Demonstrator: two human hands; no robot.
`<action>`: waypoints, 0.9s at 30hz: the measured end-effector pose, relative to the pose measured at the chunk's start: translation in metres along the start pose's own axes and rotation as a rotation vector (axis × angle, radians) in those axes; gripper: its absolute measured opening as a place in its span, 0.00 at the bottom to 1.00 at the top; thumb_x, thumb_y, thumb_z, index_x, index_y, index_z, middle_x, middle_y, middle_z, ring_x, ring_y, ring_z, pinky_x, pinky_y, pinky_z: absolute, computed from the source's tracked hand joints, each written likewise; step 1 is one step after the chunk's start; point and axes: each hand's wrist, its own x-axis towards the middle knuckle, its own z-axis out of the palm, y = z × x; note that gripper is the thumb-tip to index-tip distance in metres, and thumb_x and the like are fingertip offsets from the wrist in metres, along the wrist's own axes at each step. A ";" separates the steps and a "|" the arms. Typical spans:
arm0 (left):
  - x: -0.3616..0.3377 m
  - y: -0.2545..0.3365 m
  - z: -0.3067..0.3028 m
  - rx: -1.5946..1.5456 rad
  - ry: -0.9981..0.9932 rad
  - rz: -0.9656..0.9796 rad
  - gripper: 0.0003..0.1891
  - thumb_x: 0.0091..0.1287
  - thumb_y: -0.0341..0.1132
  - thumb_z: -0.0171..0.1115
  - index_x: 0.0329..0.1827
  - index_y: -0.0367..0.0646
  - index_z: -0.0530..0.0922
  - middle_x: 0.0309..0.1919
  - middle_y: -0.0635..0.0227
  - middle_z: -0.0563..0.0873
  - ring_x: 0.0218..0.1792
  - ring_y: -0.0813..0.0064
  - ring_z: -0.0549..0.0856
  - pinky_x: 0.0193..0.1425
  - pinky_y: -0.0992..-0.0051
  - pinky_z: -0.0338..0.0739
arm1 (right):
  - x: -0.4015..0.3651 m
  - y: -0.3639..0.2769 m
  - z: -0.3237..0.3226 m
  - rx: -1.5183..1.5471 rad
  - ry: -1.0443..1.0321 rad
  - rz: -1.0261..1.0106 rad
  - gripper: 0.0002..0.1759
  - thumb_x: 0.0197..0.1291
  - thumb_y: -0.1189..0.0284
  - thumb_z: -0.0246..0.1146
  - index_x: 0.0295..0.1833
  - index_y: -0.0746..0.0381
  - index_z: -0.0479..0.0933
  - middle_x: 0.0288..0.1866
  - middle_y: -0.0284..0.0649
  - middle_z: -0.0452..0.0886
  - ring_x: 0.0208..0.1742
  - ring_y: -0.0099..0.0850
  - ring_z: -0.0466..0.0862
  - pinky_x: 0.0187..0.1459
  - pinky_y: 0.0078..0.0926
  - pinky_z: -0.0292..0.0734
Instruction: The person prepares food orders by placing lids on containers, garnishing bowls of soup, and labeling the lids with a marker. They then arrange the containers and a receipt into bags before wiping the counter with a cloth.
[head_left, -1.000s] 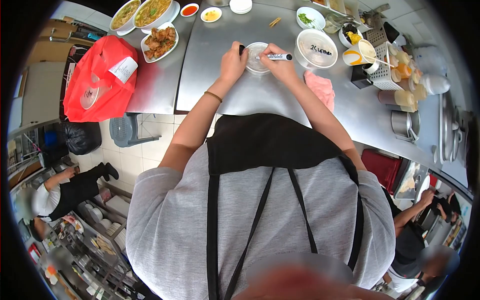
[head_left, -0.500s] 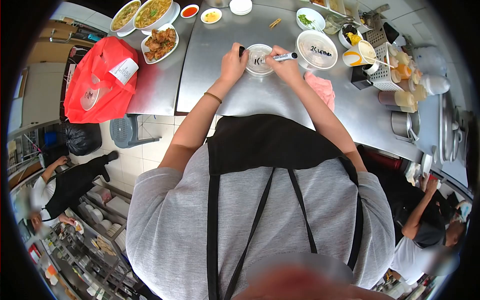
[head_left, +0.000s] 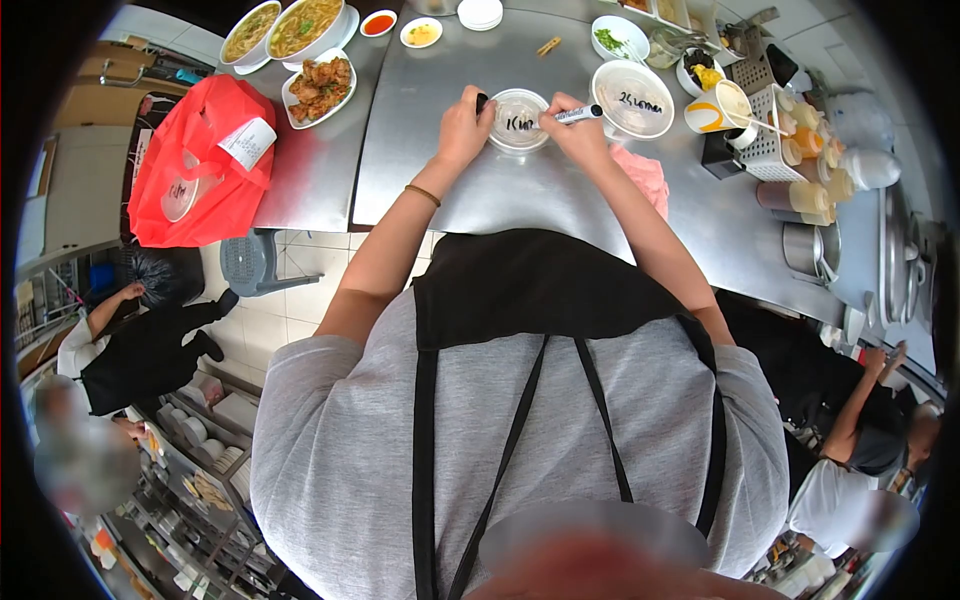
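A round takeaway container with a clear lid (head_left: pixel 517 103) stands on the steel counter in front of me, with black handwriting across its top. My right hand (head_left: pixel 580 138) grips a white marker pen (head_left: pixel 577 114), its tip end at the lid's right side. At the lid's left edge, my left hand (head_left: pixel 464 130) is closed around a black marker cap (head_left: pixel 482 102) and steadies the container. To the right is a larger round container (head_left: pixel 632 88), its lid also marked in black. A pink cloth (head_left: pixel 642 182) lies just below it, near my right forearm.
A red bag (head_left: pixel 235 190) with a receipt stands at left. Behind it are soup bowls (head_left: pixel 300 30) and a plate of fried chicken (head_left: pixel 320 88). Sauce bottles (head_left: pixel 795 200) and a white basket (head_left: pixel 768 128) line the right. Co-workers (head_left: pixel 140 360) are on both sides.
More letters show on the smaller lid, and my right hand has shifted slightly right with the marker. The co-worker at left has reached to the black rubbish bag; the one at right has moved too.
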 end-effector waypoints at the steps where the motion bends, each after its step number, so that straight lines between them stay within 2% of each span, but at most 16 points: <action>1: 0.000 0.001 0.000 -0.006 -0.011 -0.002 0.09 0.58 0.34 0.56 0.32 0.40 0.66 0.18 0.55 0.77 0.22 0.53 0.78 0.25 0.62 0.70 | -0.001 0.000 -0.001 -0.033 -0.032 0.000 0.09 0.44 0.70 0.60 0.23 0.63 0.69 0.15 0.36 0.70 0.18 0.24 0.68 0.22 0.23 0.63; 5: 0.000 0.002 0.000 -0.004 -0.026 -0.046 0.09 0.59 0.35 0.56 0.32 0.38 0.68 0.21 0.54 0.78 0.23 0.54 0.79 0.27 0.64 0.70 | 0.000 0.001 -0.003 0.024 0.010 0.017 0.09 0.44 0.70 0.60 0.23 0.63 0.69 0.15 0.37 0.70 0.18 0.25 0.69 0.22 0.23 0.64; 13: 0.001 0.000 0.000 0.013 -0.020 -0.018 0.09 0.58 0.34 0.56 0.32 0.38 0.68 0.22 0.54 0.78 0.24 0.54 0.79 0.27 0.65 0.71 | -0.002 -0.002 -0.008 -0.050 0.004 0.001 0.10 0.44 0.70 0.60 0.22 0.64 0.68 0.14 0.37 0.69 0.18 0.25 0.68 0.22 0.25 0.63; 16: 0.001 0.000 -0.001 0.009 -0.033 -0.017 0.09 0.58 0.35 0.56 0.32 0.38 0.68 0.21 0.54 0.78 0.24 0.55 0.79 0.27 0.65 0.71 | -0.001 0.001 -0.010 0.086 0.037 0.050 0.10 0.44 0.70 0.60 0.22 0.64 0.68 0.15 0.36 0.69 0.18 0.24 0.68 0.22 0.25 0.63; 27: 0.002 -0.001 -0.002 -0.011 -0.033 0.002 0.10 0.58 0.35 0.56 0.32 0.38 0.68 0.20 0.55 0.77 0.23 0.56 0.78 0.26 0.66 0.70 | -0.001 0.014 -0.015 0.044 0.000 0.039 0.10 0.44 0.70 0.61 0.23 0.63 0.69 0.16 0.36 0.70 0.19 0.24 0.68 0.22 0.24 0.63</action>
